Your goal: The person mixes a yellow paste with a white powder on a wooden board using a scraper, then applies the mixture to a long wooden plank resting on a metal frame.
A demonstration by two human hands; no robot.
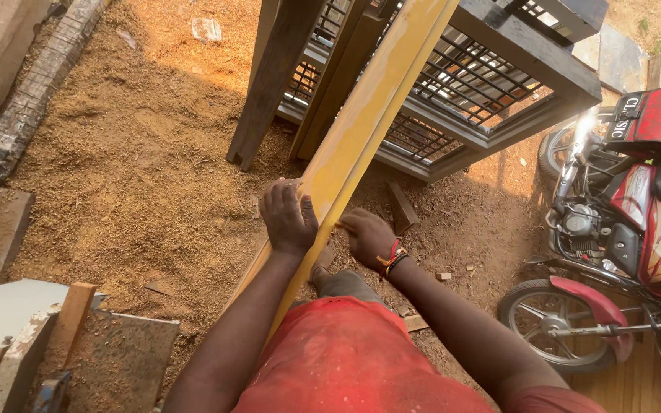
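Yellow plank (369, 107), long, painted, slanting from the top edge of the view down to the person's lap.

Left hand (288, 218) lies flat on the plank's upper face, fingers together and spread over the near end, not clamped. Right hand (367, 237) presses against the plank's right edge, fingers curled; whether it grips cannot be told. A red and yellow wristband (393, 260) sits on the right wrist. Dark metal-grille frames (483, 84) lean behind the plank. Sawdust-covered ground (131, 153) lies left; a red motorcycle (629, 229) stands right.
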